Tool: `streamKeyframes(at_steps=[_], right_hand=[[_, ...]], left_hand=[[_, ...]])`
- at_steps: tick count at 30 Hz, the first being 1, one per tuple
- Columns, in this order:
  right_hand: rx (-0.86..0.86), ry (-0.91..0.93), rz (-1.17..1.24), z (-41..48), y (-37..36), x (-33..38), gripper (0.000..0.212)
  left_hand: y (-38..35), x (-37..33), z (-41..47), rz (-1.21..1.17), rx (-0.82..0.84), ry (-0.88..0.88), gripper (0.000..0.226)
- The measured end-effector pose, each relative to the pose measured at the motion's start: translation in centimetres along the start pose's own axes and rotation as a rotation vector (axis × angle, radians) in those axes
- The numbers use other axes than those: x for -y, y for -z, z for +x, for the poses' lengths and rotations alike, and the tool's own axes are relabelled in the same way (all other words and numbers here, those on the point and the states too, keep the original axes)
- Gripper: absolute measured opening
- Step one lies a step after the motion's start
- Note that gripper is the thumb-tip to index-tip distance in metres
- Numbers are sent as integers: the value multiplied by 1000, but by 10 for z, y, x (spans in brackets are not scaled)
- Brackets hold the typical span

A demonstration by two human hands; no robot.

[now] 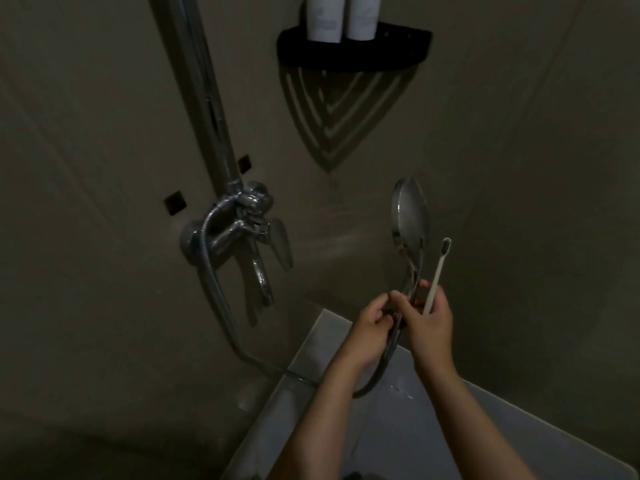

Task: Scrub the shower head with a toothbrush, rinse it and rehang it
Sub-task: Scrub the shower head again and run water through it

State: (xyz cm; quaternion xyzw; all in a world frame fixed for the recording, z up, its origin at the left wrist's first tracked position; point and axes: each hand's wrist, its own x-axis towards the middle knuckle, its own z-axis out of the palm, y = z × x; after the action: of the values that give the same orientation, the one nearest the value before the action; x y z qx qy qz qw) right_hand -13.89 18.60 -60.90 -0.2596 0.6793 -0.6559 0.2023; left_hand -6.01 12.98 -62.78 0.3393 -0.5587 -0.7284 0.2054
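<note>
Above the pale tub edge (pixel 311 351), the round chrome shower head (pixel 410 213) stands upright, near the dim wall. The left hand (pixel 370 327) has its fingers (pixel 375 306) curled round the handle's lower end, where the ribbed metal hose (pixel 221 299) joins. The right hand (pixel 429 323) clamps a white plastic toothbrush (pixel 437 271), bristles up, just beside the head, thumb against the handle.

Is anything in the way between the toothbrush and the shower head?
No, nothing visible. The toothbrush stands upright just to the right of the shower head, with its bristles level with the head's lower rim and only open air between them.
</note>
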Motion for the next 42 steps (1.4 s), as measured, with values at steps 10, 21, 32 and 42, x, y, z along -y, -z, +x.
streamKeyframes(at_steps=[10, 21, 32, 42], right_hand=[[110, -58, 51, 16, -48, 0, 16], [150, -86, 53, 35, -56, 9, 12], [134, -60, 59, 39, -59, 11, 18], [147, -56, 72, 42, -55, 15, 23]], left_hand=[[63, -31, 8, -91, -377, -117, 23], [111, -34, 27, -297, -1019, -102, 33], [111, -38, 28, -290, -905, -206, 34], [108, -34, 43, -198, -914, -226, 37]])
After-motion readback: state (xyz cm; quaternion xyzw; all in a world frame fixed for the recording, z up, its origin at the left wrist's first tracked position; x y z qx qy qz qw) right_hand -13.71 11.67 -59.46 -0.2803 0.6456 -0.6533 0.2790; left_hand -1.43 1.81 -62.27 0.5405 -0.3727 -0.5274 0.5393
